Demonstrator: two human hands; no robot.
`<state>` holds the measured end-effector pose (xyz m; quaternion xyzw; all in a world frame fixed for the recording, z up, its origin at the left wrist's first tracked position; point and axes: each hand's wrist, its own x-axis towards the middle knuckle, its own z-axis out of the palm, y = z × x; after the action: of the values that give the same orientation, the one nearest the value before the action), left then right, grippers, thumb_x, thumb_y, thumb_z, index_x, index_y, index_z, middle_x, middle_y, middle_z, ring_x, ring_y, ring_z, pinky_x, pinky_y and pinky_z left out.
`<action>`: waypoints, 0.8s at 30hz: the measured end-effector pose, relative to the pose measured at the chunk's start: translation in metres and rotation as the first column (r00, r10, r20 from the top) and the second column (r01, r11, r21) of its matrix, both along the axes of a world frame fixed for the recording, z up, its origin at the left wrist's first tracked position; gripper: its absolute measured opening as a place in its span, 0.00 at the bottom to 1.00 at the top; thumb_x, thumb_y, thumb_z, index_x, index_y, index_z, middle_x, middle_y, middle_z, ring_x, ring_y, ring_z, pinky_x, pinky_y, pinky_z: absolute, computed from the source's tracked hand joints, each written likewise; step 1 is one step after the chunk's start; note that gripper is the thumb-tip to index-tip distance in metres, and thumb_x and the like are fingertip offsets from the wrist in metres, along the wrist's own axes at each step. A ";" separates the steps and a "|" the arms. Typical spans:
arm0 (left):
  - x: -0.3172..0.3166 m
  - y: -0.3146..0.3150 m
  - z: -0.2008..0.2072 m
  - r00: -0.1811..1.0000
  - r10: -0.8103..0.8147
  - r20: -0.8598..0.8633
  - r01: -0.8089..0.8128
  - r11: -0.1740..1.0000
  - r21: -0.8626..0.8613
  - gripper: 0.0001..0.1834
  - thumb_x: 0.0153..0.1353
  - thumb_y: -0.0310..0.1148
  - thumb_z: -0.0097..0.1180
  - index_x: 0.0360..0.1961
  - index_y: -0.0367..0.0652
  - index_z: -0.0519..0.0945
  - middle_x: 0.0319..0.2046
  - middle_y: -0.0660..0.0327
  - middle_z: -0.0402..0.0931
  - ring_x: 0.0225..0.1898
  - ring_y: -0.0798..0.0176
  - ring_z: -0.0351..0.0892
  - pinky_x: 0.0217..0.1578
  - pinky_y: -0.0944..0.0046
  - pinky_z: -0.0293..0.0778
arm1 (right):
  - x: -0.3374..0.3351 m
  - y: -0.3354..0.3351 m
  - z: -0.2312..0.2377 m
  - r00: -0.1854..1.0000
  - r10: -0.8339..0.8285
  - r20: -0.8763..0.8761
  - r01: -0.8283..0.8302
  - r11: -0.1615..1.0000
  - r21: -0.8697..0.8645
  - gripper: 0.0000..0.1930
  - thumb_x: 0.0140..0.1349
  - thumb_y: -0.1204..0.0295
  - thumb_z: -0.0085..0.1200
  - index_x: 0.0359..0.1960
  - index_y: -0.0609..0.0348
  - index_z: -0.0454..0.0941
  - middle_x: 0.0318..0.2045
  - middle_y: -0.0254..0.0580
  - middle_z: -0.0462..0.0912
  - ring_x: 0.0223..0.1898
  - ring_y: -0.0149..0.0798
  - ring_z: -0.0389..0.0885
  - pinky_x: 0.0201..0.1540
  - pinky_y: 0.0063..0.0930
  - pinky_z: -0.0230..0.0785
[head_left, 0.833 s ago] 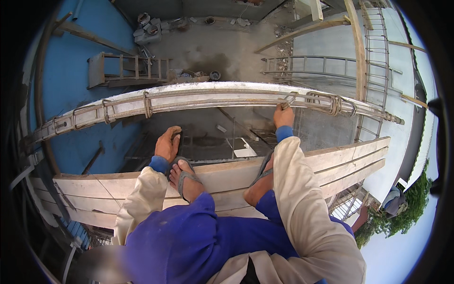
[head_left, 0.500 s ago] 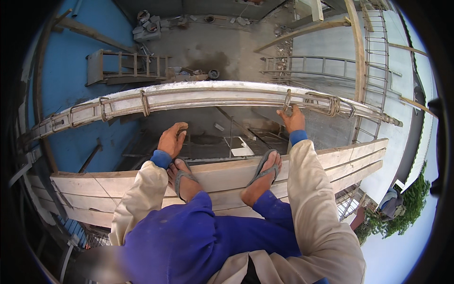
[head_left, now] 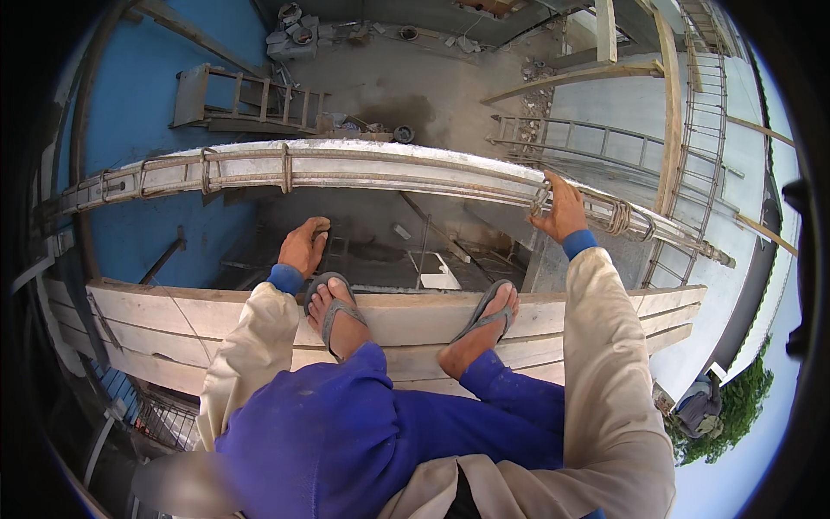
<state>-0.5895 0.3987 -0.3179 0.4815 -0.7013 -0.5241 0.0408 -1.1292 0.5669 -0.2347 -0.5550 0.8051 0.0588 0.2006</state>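
Note:
My right hand (head_left: 562, 208) is closed around a bent metal stirrup (head_left: 539, 201) on the long steel bars (head_left: 406, 163). These bars run along the white beam (head_left: 372, 178) in front of me. More stirrups (head_left: 286, 169) loop around them at the left, and a bunched group (head_left: 619, 218) sits right of my right hand. My left hand (head_left: 304, 246) hovers below the beam with nothing in it, its fingers loosely bent and the thumb apart. Both feet, in grey flip-flops (head_left: 333, 316), rest on wooden planks (head_left: 406, 316).
Between beam and planks is a gap with a drop to the floor (head_left: 380, 233) below. Beyond the beam lie a wooden ladder-like frame (head_left: 251, 99) and a long ladder (head_left: 596, 138). Timber props (head_left: 670, 112) and a rebar cage (head_left: 702, 130) stand at the right, a blue wall (head_left: 130, 147) at the left.
My right hand has moved right and closed round the stirrup, where before its fingers were looser beside it. My left hand has shifted slightly left. The whole view has shifted a little.

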 end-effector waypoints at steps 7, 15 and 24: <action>0.001 0.010 0.006 0.999 -0.032 0.013 0.032 0.999 0.026 0.15 0.69 0.25 0.60 0.56 0.40 0.81 0.52 0.49 0.87 0.54 0.45 0.87 0.56 0.53 0.81 | -0.008 -0.013 0.003 0.993 0.062 0.105 -0.064 0.998 0.016 0.56 0.43 0.66 0.81 0.76 0.55 0.62 0.63 0.57 0.79 0.66 0.61 0.75 0.71 0.47 0.68; -0.066 0.004 0.001 0.979 -0.012 -0.202 0.058 0.972 0.226 0.19 0.73 0.29 0.58 0.63 0.38 0.77 0.57 0.49 0.86 0.54 0.50 0.88 0.57 0.55 0.82 | -0.007 -0.016 0.000 0.990 0.028 0.138 -0.035 0.998 0.051 0.55 0.45 0.67 0.80 0.76 0.58 0.61 0.61 0.62 0.80 0.64 0.63 0.77 0.70 0.48 0.69; -0.158 -0.012 -0.039 0.245 0.969 -0.028 -0.170 0.072 0.983 0.29 0.78 0.32 0.48 0.78 0.48 0.63 0.81 0.57 0.57 0.80 0.51 0.59 0.79 0.45 0.53 | 0.014 -0.012 0.012 0.974 0.051 -0.219 -0.027 0.993 0.111 0.53 0.47 0.61 0.80 0.76 0.46 0.63 0.71 0.43 0.74 0.76 0.50 0.65 0.78 0.55 0.56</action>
<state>-0.7473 0.3862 -0.3569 0.4311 0.0719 -0.8441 0.3107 -1.1153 0.5552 -0.2231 -0.5490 0.8072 0.1674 0.1383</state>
